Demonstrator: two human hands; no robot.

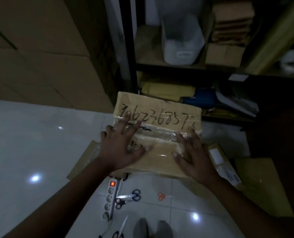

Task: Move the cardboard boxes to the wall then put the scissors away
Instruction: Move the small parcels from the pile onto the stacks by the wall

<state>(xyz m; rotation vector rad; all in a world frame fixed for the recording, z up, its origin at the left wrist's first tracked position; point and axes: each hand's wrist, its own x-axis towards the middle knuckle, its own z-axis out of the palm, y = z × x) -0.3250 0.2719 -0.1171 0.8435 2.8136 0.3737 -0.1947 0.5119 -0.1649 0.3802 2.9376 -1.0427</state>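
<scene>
While both hands lie on it, the box [160, 107] sits in front of the shelf [168, 67], far of centre. The left hand [120, 146] is spread wide and flat on the box top, fingertips reaching the clear tape along the seam. The right hand [194, 157] is also spread, palm down, at the box's right edge. Black marker digits run across the far half of the top. They read roughly "06236857", with a first character partly covered by a left fingertip and a last mark too unclear to read. More marker writing near the left hand is hidden.

On the tile floor [31, 134] near the box lies a white power strip [110, 200], its red switch lit. Just right of it are blue scissors [134, 195], and orange scissors [161, 196] lie further right. A dark pair [119, 203] touches the strip, and another pair [121, 227] lies at the near edge.

A smaller box [223, 164] to the right carries white labels, too blurred to read. Large cartons [40, 48] stand far left.
</scene>
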